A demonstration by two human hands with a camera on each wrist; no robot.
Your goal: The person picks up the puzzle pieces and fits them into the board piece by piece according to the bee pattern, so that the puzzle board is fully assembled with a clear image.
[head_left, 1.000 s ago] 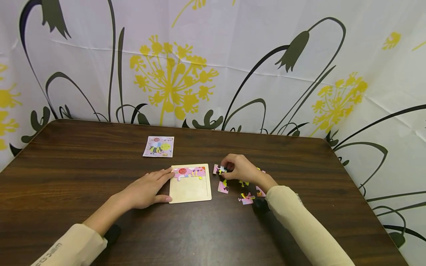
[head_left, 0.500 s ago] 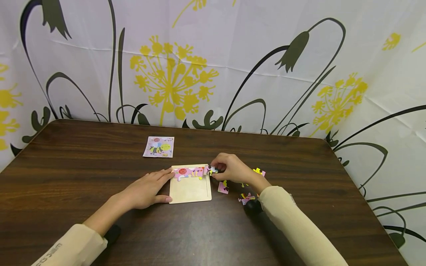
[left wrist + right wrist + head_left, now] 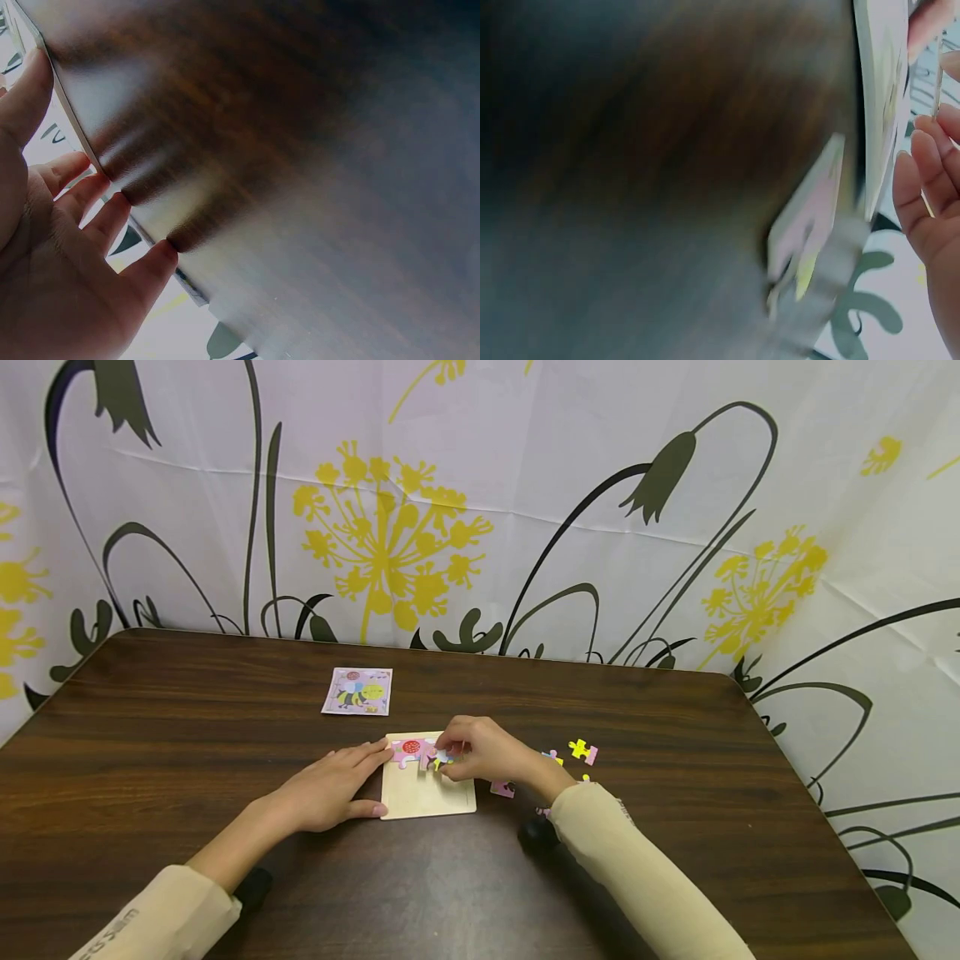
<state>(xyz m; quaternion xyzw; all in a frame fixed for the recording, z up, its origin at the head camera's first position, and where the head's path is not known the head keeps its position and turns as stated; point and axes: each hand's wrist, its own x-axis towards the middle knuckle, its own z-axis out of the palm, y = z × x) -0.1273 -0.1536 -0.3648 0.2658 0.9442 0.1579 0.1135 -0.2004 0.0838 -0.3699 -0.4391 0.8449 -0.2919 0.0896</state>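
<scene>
My right grip (image 3: 482,750) pinches a pink puzzle piece (image 3: 425,761) over the wooden tray (image 3: 423,797) mid-table; my left grip (image 3: 333,789) rests relaxed against the tray's left side. Loose pieces (image 3: 582,750) lie between tray and the table's (image 3: 675,727) right edge.

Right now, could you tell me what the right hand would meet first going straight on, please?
Probably the left hand at the left edge of the wooden tray, though the puzzle piece that the right hand pinches might first brush the pink pieces inside; its height is unclear.
</scene>
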